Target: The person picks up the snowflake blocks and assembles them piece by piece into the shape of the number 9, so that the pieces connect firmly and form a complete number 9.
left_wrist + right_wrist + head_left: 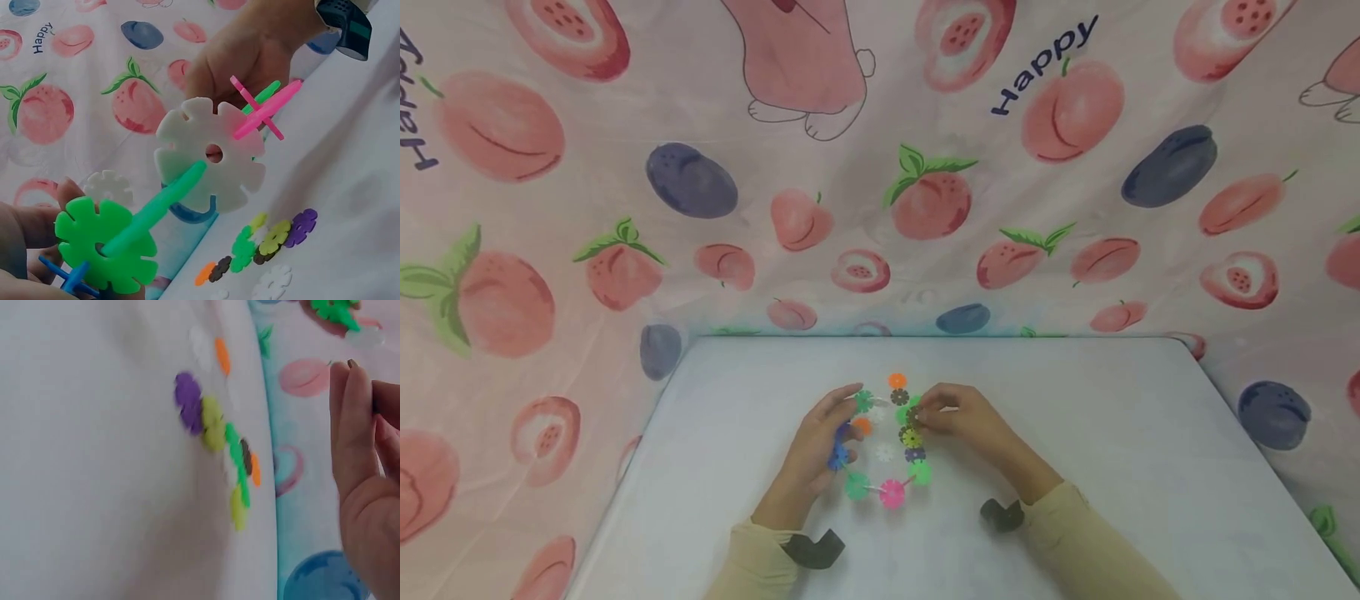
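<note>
My left hand curls round a blue slotted plastic disc in a chain of interlocked discs. From there the chain curves through a teal disc, a pink disc and a bright green disc. In the left wrist view, a green disc and a whitish disc belong to the same chain. Between thumb and fingers my right hand pinches a small dark brown disc, mostly hidden by the fingertips in the right wrist view. A green disc shows beyond those fingertips.
Loose discs lie on the white table below the hands: orange, brown, yellow, purple and white. Behind the table hangs a fruit-print cloth. Dark straps circle both wrists.
</note>
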### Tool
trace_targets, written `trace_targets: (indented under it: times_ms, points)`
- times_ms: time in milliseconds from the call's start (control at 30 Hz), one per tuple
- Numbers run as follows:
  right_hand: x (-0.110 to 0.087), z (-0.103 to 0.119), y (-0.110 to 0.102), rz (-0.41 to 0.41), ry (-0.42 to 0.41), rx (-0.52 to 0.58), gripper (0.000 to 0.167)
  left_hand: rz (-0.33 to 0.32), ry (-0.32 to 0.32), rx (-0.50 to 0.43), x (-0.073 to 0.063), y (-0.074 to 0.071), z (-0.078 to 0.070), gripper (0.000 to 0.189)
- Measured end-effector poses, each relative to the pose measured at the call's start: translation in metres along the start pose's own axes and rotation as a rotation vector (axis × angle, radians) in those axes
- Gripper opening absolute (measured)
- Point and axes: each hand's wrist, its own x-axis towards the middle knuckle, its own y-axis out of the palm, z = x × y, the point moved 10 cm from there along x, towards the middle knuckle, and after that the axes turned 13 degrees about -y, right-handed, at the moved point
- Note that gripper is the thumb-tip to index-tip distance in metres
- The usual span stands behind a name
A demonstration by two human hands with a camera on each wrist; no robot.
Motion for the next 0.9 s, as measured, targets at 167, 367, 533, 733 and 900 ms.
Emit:
trace_targets:
  times_ms: [167,367,533,733,900]
  points:
    - [0.003,0.005,0.006,-0.013,0.019,0.103,0.022,-0.006,-0.021,0.022,0.003,0.0,0.004,0.039]
    - [0.006,0.008,0.011,-0.011,0.016,0.15,0.025,-0.015,-0.028,0.043,0.003,0.001,0.005,0.037]
    - [0.008,0.008,0.013,-0.02,0.017,0.167,0.022,-0.014,-0.021,0.056,0.002,0.001,0.004,0.037]
    - [0.009,0.011,0.015,-0.026,-0.003,0.204,0.022,-0.023,-0.021,0.06,0.003,0.0,0.004,0.037]
    - [0.01,0.01,0.015,-0.029,-0.006,0.209,0.021,-0.024,-0.024,0.082,0.004,0.0,0.005,0.037]
